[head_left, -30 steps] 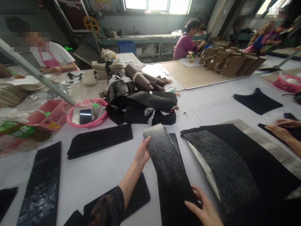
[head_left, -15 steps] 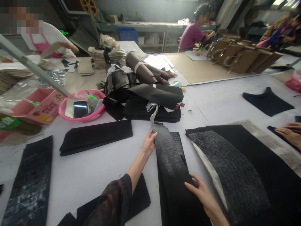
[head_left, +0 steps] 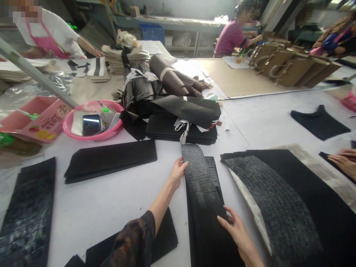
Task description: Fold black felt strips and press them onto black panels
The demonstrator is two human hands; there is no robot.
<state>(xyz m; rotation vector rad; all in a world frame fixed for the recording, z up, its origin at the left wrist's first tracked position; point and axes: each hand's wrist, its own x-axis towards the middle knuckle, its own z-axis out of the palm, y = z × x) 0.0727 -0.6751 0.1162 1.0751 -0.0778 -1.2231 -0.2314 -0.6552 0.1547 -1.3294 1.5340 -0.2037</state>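
A long black strip with a greyish, streaked upper part lies over other black strips in front of me. My left hand pinches its left edge near the far end, thumb on top. Lower down, my right hand grips the right edge, thumb above and fingers partly hidden by the strip. Under it, the edge of another streaked black strip shows on the right. Farther right, fanned black pieces with a grey, streaked surface rest on a larger black sheet.
Stacked black strips lie left, near a pink basin holding a phone. Tied black bundles stand behind my strip. At the right edge are a co-worker's hands. Another co-worker works at the far left. Brown bags stand far right.
Both my hands keep their hold on the strip, almost unmoved. The view has shifted slightly. The far-left co-worker has an arm stretched over light cloth with black stripes.
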